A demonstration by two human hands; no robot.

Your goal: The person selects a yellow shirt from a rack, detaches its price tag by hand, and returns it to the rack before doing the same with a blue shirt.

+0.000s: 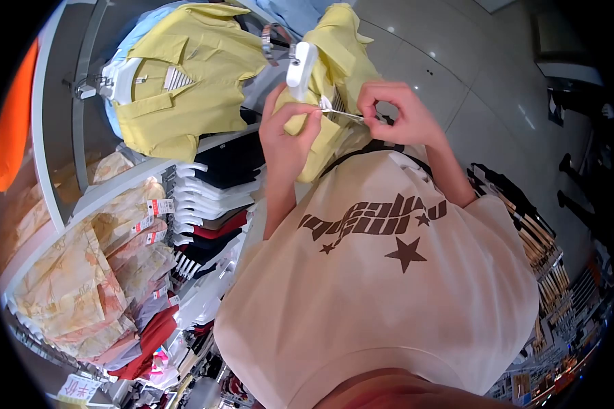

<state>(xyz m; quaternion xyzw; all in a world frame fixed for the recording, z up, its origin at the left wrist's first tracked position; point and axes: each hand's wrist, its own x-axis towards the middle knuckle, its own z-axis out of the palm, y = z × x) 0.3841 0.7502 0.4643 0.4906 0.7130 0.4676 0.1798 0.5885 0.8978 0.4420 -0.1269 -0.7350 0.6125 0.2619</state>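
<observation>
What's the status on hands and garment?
Left hand and right hand both pinch a thin white strip. Yellow shirt on white hanger, behind the hands. Nothing blocks them.

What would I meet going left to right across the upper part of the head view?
orange garment → yellow shirt hung on the rack → left hand → thin white strip pinched between both hands → right hand

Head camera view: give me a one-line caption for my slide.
The left hand and right hand pinch a white tag on a yellow shirt beside racked clothes.
</observation>
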